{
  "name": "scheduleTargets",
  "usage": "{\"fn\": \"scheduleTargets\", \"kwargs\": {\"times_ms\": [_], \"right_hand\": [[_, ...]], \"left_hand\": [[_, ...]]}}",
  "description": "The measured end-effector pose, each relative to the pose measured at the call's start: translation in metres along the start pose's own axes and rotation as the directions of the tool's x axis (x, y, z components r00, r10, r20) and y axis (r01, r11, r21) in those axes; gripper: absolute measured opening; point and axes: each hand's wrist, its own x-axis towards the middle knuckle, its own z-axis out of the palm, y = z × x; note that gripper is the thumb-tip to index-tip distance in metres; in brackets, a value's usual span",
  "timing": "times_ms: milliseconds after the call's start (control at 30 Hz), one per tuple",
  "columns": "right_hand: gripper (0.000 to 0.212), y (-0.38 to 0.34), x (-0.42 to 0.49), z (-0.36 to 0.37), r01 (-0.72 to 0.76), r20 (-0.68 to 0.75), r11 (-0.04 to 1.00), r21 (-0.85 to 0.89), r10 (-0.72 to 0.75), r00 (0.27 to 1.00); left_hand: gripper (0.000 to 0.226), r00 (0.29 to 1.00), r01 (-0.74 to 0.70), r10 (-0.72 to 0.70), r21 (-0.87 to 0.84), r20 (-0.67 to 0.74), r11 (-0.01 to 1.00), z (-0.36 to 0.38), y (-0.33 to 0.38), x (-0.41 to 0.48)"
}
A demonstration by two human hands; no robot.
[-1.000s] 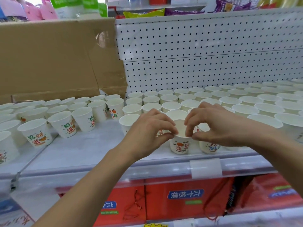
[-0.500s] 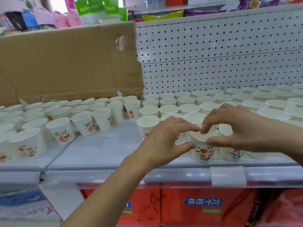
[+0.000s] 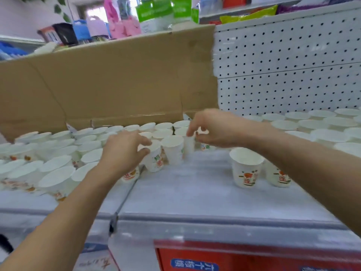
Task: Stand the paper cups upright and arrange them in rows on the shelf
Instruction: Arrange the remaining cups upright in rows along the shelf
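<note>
Behind everything stands a white pegboard wall (image 3: 293,75) on the right and a big flattened cardboard sheet (image 3: 107,85) on the left. Below them runs the pale grey shelf (image 3: 195,196), with a red carton (image 3: 214,259) under its front edge. On the shelf the paper cups (image 3: 58,173) are upright as far as I can see. One crowded, less regular group is on the left, and the tidy rows (image 3: 322,130) on the right are well apart from it. A lone cup (image 3: 246,169) with an orange print stands near the front, just beside another. The two hands are apart, both at the right end of the crowded group. The left hand (image 3: 123,151) has thumb and fingers curled round the top of the near cup (image 3: 156,161). The right hand (image 3: 214,128) pinches the rim of the far cup (image 3: 189,145), and a middle cup (image 3: 173,151) stands between them. The picture is blurred here, so the exact contact is hard to tell. Where the inside of a cup shows, it is white and seems empty. I judge such cups to be very light, thin and easy to dent or tip. A gentle hold at the rolled rim, the stiffest part, should be best, and neighbours may fall if they are brushed.
</note>
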Motion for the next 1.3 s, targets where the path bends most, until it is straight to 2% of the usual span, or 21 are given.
{"fn": "scheduleTargets", "kwargs": {"times_ms": [67,133,300,367,433,533,600,700,800,967,1033,1100,1300], "right_hand": [[0.037,-0.01,0.032,0.026,-0.026,0.005,0.985,-0.173,0.028,1.0],[0.042,-0.015,0.053,0.047,0.002,0.043,0.95,-0.312,0.012,0.999],[0.02,-0.016,0.07,0.068,0.049,0.043,0.925,-0.378,-0.035,0.998],[0.017,-0.018,0.065,0.066,0.056,0.025,0.928,-0.369,-0.05,0.998],[0.016,-0.022,0.051,0.053,0.05,-0.038,0.939,-0.341,-0.067,0.997],[0.01,-0.021,0.014,0.019,0.032,-0.215,0.984,-0.178,-0.07,0.974],[0.005,-0.017,-0.019,-0.01,0.021,-0.307,0.997,-0.069,-0.041,0.951],[0.004,-0.012,-0.072,-0.045,-0.037,-0.349,0.998,0.053,0.054,0.936],[0.011,-0.009,-0.12,-0.06,-0.104,-0.309,0.989,0.105,0.132,0.942],[0.007,0.001,-0.173,-0.052,-0.147,-0.293,0.988,0.04,0.153,0.944],[0.002,0.007,-0.184,-0.042,-0.155,-0.282,0.988,-0.014,0.145,0.948],[0.007,0.013,-0.191,-0.033,-0.171,-0.257,0.983,-0.063,0.15,0.955],[0.007,0.023,-0.2,-0.018,-0.183,-0.179,0.977,-0.11,0.162,0.97]], "left_hand": [[0.019,0.999,-0.035,0.034,0.055,0.03,0.998,0.004,-0.008,0.004],[0.017,0.997,-0.072,0.071,0.069,0.018,0.995,0.008,-0.012,0.008],[0.018,0.987,-0.157,0.156,0.046,0.027,0.987,0.015,-0.018,0.014],[0.018,0.986,-0.166,0.166,0.021,-0.007,0.986,0.014,-0.019,0.011],[0.016,0.981,-0.174,0.168,-0.06,-0.1,0.983,0.008,-0.017,0.001],[0.009,0.937,-0.242,0.165,-0.233,-0.307,0.942,-0.005,-0.007,-0.021],[0.009,0.905,-0.337,0.219,-0.299,-0.365,0.893,-0.011,0.008,-0.035],[0.008,0.881,-0.443,0.308,-0.395,-0.361,0.805,-0.013,0.04,-0.053],[0.008,0.861,-0.501,0.374,-0.441,-0.346,0.744,-0.008,0.074,-0.063],[0.007,0.824,-0.566,0.471,-0.464,-0.314,0.682,0.004,0.111,-0.067],[0.008,0.83,-0.558,0.474,-0.474,-0.294,0.681,0.008,0.119,-0.068],[0.008,0.831,-0.555,0.481,-0.471,-0.279,0.686,0.01,0.126,-0.069],[0.009,0.83,-0.554,0.501,-0.476,-0.246,0.683,0.015,0.141,-0.073]]}}
